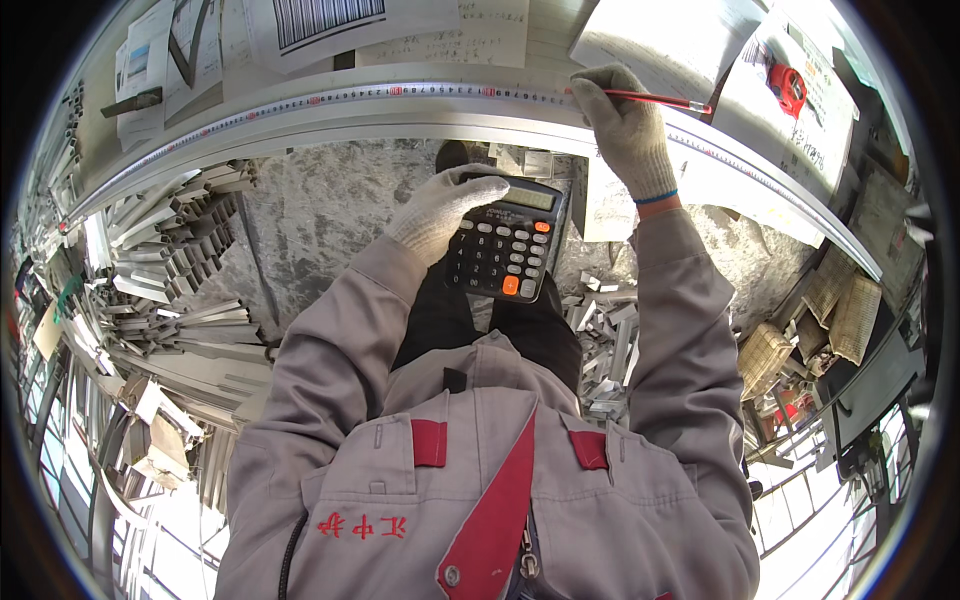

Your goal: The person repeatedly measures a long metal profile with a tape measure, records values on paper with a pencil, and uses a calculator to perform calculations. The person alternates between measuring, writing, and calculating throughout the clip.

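My left hand (440,212), in a pale knit glove, grips a black calculator (500,258) by its upper left edge. The calculator has grey, black and orange keys and hangs in front of my legs, below the bench edge. Up at the bench, my gloved right hand (630,135) is closed round a red pencil (665,101), which lies nearly level and points right. Beneath that hand runs a long measuring tape (360,93) with black and red marks, fixed along the front of the bench (430,76). The right fingertips are partly hidden by the glove's curl.
Printed and handwritten papers (650,45) lie on the bench, with a red tape measure (788,88) on the right ones. A dark metal strip (132,103) sits at the far left. Stacked metal profiles (180,240) fill the lower left; cardboard cartons (765,355) stand at the right.
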`<move>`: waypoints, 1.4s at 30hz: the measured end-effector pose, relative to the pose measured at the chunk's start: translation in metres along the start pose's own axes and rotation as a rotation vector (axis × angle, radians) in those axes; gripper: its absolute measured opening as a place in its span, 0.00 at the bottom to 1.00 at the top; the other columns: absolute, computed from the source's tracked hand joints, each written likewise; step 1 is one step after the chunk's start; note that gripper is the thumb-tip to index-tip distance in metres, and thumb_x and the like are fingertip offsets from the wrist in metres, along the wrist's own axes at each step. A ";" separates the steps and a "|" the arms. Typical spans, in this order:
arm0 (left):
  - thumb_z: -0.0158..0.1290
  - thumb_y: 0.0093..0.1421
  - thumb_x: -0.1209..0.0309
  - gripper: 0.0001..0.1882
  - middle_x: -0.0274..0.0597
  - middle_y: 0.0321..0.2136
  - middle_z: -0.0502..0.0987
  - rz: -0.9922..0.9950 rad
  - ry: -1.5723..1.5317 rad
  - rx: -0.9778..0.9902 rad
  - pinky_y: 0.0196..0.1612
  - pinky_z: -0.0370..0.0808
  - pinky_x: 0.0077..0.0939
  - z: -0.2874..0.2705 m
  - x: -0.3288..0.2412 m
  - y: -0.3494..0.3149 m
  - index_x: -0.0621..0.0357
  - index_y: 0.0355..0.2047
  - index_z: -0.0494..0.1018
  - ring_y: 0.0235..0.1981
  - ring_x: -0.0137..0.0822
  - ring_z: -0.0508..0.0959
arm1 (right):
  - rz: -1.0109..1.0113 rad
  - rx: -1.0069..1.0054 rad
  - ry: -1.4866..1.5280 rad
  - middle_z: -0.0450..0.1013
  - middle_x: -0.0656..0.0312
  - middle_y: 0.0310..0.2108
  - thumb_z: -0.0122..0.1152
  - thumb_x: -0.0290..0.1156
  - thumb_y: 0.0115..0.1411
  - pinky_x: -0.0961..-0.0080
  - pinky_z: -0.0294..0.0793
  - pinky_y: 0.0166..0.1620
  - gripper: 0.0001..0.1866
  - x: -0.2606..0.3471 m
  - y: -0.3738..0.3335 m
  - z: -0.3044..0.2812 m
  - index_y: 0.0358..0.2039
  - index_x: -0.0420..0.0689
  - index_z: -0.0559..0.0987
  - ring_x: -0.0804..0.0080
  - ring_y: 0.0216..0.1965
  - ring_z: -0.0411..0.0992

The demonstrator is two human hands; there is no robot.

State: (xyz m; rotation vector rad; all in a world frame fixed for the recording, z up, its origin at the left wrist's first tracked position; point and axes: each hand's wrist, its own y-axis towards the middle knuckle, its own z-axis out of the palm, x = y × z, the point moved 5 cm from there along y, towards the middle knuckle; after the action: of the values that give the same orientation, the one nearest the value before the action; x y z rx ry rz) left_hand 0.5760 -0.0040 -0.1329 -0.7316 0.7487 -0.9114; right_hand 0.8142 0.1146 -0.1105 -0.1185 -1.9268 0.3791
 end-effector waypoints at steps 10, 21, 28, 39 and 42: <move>0.69 0.65 0.70 0.16 0.39 0.41 0.86 -0.012 0.038 -0.048 0.41 0.86 0.23 -0.003 -0.002 0.004 0.60 0.51 0.83 0.37 0.29 0.87 | 0.026 0.007 -0.031 0.82 0.60 0.36 0.64 0.37 0.74 0.71 0.82 0.45 0.12 0.002 -0.002 0.000 0.45 0.41 0.83 0.73 0.40 0.80; 0.70 0.64 0.69 0.17 0.40 0.41 0.86 -0.032 0.021 -0.038 0.41 0.86 0.23 -0.007 0.001 0.009 0.61 0.51 0.83 0.37 0.30 0.87 | 0.021 0.001 0.037 0.82 0.60 0.37 0.63 0.35 0.75 0.73 0.81 0.45 0.11 -0.004 -0.001 0.003 0.46 0.41 0.83 0.74 0.40 0.79; 0.70 0.64 0.68 0.18 0.40 0.41 0.86 0.003 0.042 -0.038 0.41 0.86 0.25 -0.004 -0.001 0.009 0.60 0.52 0.83 0.38 0.30 0.87 | 0.051 -0.017 0.134 0.83 0.62 0.38 0.63 0.36 0.75 0.76 0.78 0.43 0.12 -0.007 0.000 0.003 0.47 0.41 0.83 0.78 0.38 0.76; 0.68 0.65 0.66 0.18 0.39 0.40 0.86 0.033 0.100 -0.067 0.40 0.85 0.23 0.011 -0.015 -0.005 0.61 0.51 0.82 0.36 0.29 0.86 | 0.144 -0.080 0.271 0.85 0.60 0.42 0.62 0.35 0.75 0.76 0.80 0.42 0.13 0.010 -0.010 -0.011 0.54 0.43 0.85 0.77 0.39 0.80; 0.67 0.66 0.67 0.15 0.38 0.39 0.86 0.070 0.052 -0.113 0.39 0.85 0.24 0.014 -0.019 -0.011 0.61 0.50 0.83 0.35 0.28 0.86 | 0.237 -0.143 0.303 0.85 0.59 0.43 0.62 0.33 0.74 0.80 0.78 0.38 0.14 0.013 -0.032 -0.018 0.54 0.42 0.86 0.79 0.36 0.78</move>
State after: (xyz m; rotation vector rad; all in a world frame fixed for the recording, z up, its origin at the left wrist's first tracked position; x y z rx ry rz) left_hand 0.5746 0.0115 -0.1120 -0.7787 0.8722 -0.8318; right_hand 0.8287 0.0913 -0.0824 -0.4752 -1.6411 0.3575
